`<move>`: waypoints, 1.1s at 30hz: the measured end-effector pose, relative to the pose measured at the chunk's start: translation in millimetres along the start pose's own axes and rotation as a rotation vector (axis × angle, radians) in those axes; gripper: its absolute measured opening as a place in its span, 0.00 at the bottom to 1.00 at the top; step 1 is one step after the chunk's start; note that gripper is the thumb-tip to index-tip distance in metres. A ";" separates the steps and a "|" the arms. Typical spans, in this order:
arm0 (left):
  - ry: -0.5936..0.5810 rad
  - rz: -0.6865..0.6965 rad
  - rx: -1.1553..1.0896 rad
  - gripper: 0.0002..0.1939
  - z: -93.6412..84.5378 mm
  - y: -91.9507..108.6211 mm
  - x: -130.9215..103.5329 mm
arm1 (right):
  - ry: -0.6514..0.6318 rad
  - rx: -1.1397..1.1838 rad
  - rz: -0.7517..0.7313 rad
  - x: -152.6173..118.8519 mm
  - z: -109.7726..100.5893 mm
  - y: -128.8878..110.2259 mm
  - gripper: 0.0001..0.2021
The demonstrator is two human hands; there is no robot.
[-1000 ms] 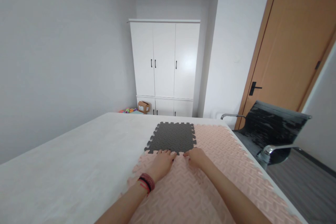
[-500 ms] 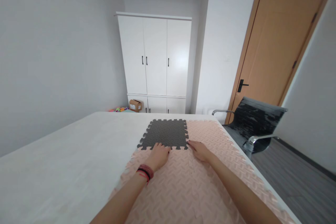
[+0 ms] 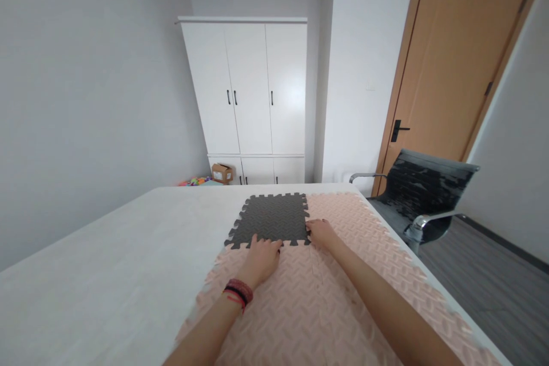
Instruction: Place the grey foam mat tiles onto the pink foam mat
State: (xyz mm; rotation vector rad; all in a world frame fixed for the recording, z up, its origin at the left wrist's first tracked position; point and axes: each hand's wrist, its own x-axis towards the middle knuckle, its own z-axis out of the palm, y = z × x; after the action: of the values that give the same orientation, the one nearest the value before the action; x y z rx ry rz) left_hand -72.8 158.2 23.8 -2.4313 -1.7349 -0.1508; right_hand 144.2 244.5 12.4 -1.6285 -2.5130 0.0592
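A dark grey foam puzzle tile lies on a white table, joined at its near and right edges to pink foam tiles. My left hand, with red and black bands at the wrist, presses flat on the seam along the grey tile's near edge. My right hand rests with fingers spread at the grey tile's near right corner, where it meets the pink tiles. Neither hand holds anything.
A black office chair stands right of the table by a wooden door. A white wardrobe fills the far wall, with a small cardboard box and colourful toys on the floor beside it.
My right hand has slid from the near seam up to the grey tile's right corner. My left hand stays on the near seam. The camera has shifted.
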 end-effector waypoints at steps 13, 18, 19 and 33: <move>-0.021 0.060 -0.122 0.21 -3.4 -17.8 -5.6 | -0.020 0.065 0.050 38.7 9.3 7.4 0.21; -0.018 0.073 -0.115 0.21 0.7 -18.5 -4.6 | -0.093 0.073 0.070 69.9 3.2 20.6 0.19; -0.019 0.074 -0.114 0.21 1.4 -19.0 -3.8 | -0.085 0.064 0.075 75.2 1.9 21.9 0.20; -0.088 0.051 -0.131 0.20 -2.5 -24.6 -1.6 | -0.104 -0.030 0.169 111.6 1.0 21.2 0.22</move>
State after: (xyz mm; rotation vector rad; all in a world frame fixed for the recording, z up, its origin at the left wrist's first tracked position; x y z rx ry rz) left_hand -96.6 164.1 27.5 -2.6107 -1.7481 -0.1588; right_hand 118.4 354.9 20.3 -1.8941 -2.4543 0.1282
